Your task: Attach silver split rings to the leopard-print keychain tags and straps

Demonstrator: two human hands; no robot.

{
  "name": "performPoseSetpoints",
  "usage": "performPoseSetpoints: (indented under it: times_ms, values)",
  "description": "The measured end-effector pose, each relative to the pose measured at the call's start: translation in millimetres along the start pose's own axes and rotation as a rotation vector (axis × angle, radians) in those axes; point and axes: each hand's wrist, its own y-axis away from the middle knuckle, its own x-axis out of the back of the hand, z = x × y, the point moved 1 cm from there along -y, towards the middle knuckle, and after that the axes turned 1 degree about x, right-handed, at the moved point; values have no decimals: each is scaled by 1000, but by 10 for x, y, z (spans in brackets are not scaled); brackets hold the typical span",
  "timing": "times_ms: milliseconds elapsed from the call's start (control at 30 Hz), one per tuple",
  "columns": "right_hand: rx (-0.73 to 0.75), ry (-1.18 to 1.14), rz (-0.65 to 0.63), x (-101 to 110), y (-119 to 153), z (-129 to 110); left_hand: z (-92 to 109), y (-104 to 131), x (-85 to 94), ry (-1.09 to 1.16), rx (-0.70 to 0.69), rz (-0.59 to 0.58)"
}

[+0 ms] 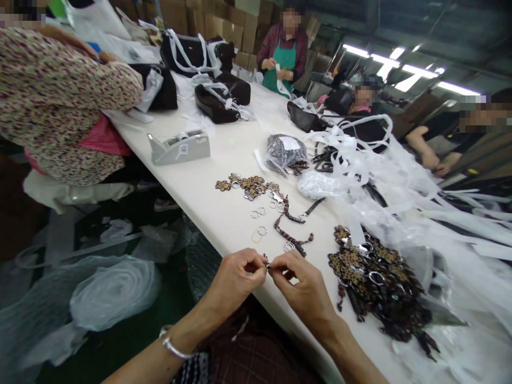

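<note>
The surface (236, 144) looks smooth and matt. At its far left edge, the tape dispenser (180, 151) has the dull, even finish of moulded plastic. Bright, polished metal shows in the loose rings (258, 213) and the bangle (176, 345) at near left. The small pinched piece (267, 263) is too tiny for its material to be told. Clear, glossy, crinkled plastic forms the bag (285, 152) in the middle; translucent, pebbled plastic, the bubble-wrap roll (114, 292) at left. The far boxes (226, 29) are matt cardboard, the far-left patterned blouse (68, 101) soft cloth.
</note>
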Motion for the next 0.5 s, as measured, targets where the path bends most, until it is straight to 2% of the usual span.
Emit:
performPoseSetpoints:
  times_ms: [167, 267, 367, 433, 500]
  values:
    - [165, 206, -78, -46, 113, 65, -13, 13, -15, -101, -38, -28]
    - [134, 125, -60, -86, 147, 138, -14, 33, -24, -76, -34, -45]
    - [-160, -206, -27, -92, 141, 163, -6, 45, -17, 37, -45, -61]
    - [-397, -498, -135, -88, 150, 144, -10, 46, -13, 147, -32, -112]
    - [-520, -727, -311, -85, 183, 104, -24, 45, -17, 253, 6, -160]
